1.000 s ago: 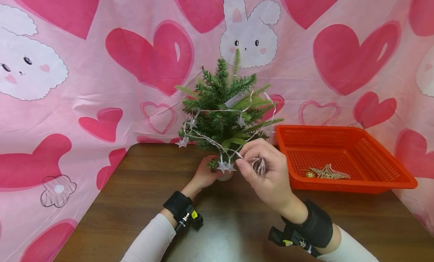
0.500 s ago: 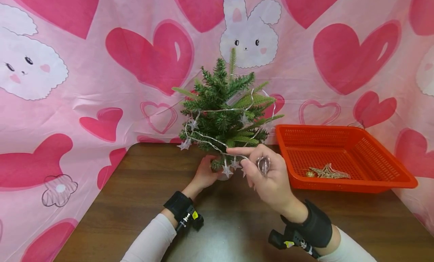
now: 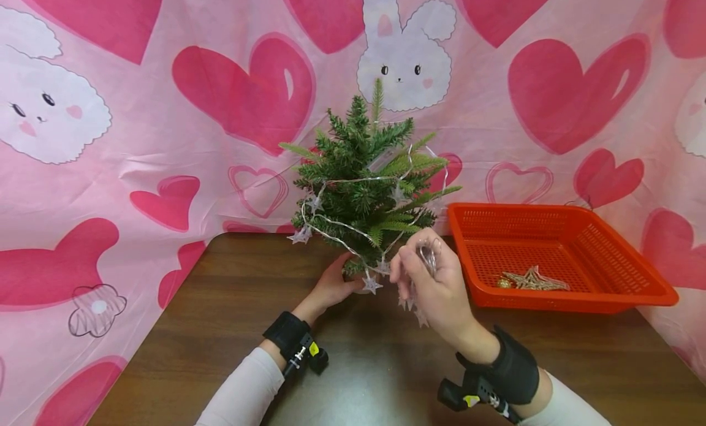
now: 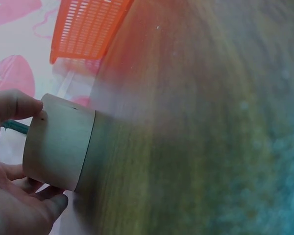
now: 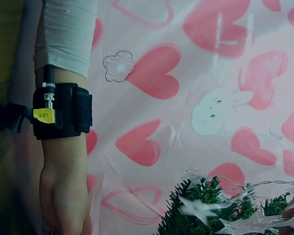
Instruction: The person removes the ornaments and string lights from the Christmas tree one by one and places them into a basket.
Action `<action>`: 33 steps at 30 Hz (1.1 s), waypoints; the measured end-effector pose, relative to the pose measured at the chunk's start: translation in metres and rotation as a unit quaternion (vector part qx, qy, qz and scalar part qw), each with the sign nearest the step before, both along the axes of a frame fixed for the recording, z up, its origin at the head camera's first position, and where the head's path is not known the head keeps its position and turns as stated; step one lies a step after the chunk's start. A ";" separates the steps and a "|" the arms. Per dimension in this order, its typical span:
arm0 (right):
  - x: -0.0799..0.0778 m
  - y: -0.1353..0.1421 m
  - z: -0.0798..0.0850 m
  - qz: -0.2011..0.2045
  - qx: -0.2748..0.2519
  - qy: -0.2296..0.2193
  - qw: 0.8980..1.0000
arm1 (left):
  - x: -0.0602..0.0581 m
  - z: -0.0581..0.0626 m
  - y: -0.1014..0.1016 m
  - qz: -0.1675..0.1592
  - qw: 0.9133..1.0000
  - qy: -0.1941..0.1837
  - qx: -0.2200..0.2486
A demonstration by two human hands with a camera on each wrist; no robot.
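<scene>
A small artificial Christmas tree stands on the table. My left hand holds its round base, thumb on one side and fingers on the other in the left wrist view. A clear string of star lights is looped round the branches, with a star hanging low at the front. My right hand grips the coiled rest of the light string at the tree's lower right; several stars dangle beneath it. The right wrist view shows a blurred star near the branches.
An orange plastic basket stands right of the tree, holding a glittery gold star and a small gold ball. A translucent case sits among the branches. Behind the table hangs a pink heart-patterned cloth.
My right index finger stretched out to the light string at the tree's front, then drew back and curled. The low stars shifted slightly, and more stars now dangle below the right hand.
</scene>
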State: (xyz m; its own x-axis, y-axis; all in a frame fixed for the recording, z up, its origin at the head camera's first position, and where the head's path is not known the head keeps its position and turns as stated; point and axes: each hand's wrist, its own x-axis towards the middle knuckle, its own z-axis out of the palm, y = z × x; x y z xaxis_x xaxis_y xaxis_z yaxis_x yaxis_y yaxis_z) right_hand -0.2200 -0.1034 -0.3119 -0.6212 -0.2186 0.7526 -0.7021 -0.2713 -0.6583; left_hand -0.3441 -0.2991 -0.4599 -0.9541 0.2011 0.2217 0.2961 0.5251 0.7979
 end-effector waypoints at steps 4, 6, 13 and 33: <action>0.006 0.001 -0.002 -0.026 0.063 -0.038 0.997 | -0.001 -0.002 0.000 0.004 1.000 0.013 0.003; 0.009 0.002 -0.002 -0.046 0.108 -0.050 0.992 | -0.001 -0.003 0.000 0.004 1.000 0.017 0.008; 0.011 0.001 0.000 -0.071 0.238 -0.142 0.958 | -0.001 -0.001 -0.001 0.002 1.000 0.005 0.022; -0.006 -0.005 -0.012 -0.114 0.415 -0.137 0.892 | 0.000 -0.002 -0.001 0.014 0.999 0.021 0.024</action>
State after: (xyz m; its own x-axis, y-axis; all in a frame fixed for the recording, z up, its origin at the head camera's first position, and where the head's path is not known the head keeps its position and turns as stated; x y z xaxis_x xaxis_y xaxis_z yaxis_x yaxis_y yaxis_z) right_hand -0.2260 -0.1086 -0.3241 -0.8564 -0.4743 0.2039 -0.4593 0.5197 -0.7204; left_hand -0.3440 -0.3003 -0.4617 -0.9489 0.1637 0.2697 0.3155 0.4949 0.8096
